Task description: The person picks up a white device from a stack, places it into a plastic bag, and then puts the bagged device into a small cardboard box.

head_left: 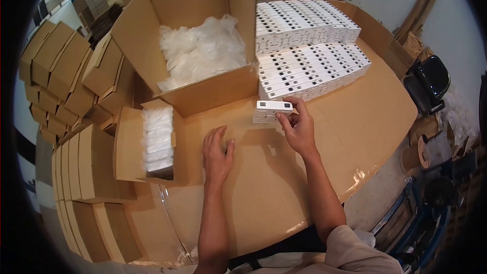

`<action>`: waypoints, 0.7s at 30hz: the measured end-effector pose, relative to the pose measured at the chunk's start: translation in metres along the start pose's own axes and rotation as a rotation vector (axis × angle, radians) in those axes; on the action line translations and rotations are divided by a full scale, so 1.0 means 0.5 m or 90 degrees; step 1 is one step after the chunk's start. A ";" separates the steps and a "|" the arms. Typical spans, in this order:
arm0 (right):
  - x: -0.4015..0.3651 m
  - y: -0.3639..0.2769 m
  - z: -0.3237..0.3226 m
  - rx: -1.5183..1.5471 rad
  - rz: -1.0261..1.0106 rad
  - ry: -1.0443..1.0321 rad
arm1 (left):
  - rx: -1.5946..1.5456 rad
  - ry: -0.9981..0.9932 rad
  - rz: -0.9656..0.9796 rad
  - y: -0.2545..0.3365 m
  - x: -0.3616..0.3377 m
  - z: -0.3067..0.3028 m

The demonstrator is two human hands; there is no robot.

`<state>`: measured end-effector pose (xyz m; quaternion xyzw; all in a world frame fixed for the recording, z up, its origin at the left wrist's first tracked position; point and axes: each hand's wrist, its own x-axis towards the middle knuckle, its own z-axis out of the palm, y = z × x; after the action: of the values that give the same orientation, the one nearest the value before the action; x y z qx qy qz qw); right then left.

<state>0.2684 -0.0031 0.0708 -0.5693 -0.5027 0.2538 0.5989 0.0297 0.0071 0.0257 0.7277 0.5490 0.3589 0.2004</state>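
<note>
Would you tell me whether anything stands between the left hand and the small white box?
Nothing visible stands between the left hand and the white box; only bare tabletop shows there. The right hand grips the box's far end.

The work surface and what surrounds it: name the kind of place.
Probably a packing area in a warehouse or workshop: stacked cardboard cartons, a big box of clear plastic bags, and rows of identical white boxes.

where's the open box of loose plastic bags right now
In the head view, the large open cardboard box of loose clear plastic bags stands at the table's far side, directly left of the stacked white boxes.
</note>
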 end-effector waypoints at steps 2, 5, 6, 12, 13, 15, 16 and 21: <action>-0.011 0.013 0.028 -0.017 0.018 -0.032 | -0.111 0.020 -0.090 0.021 0.007 -0.009; -0.029 0.032 0.073 -0.040 0.034 -0.085 | -0.361 -0.026 -0.197 0.007 0.021 -0.008; -0.035 0.023 0.086 -0.055 0.043 -0.099 | -0.404 -0.011 -0.205 0.007 0.026 -0.004; -0.043 0.050 0.117 0.099 0.029 -0.224 | -0.502 0.042 -0.229 -0.037 0.036 0.001; -0.043 0.057 0.114 0.111 -0.004 -0.239 | -0.517 0.049 -0.231 -0.047 0.037 0.003; -0.041 0.061 0.109 0.135 -0.073 -0.270 | -0.539 0.053 -0.238 -0.052 0.036 -0.003; -0.042 0.057 0.107 0.147 -0.052 -0.279 | -0.547 0.049 -0.241 -0.043 0.037 -0.007; -0.041 0.061 0.110 -0.031 -0.097 -0.258 | -0.579 0.075 -0.247 -0.046 0.035 0.002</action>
<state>0.2202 0.0094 0.0272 -0.4814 -0.6603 0.3046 0.4894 0.0180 0.0311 0.0146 0.4299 0.4723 0.5585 0.5294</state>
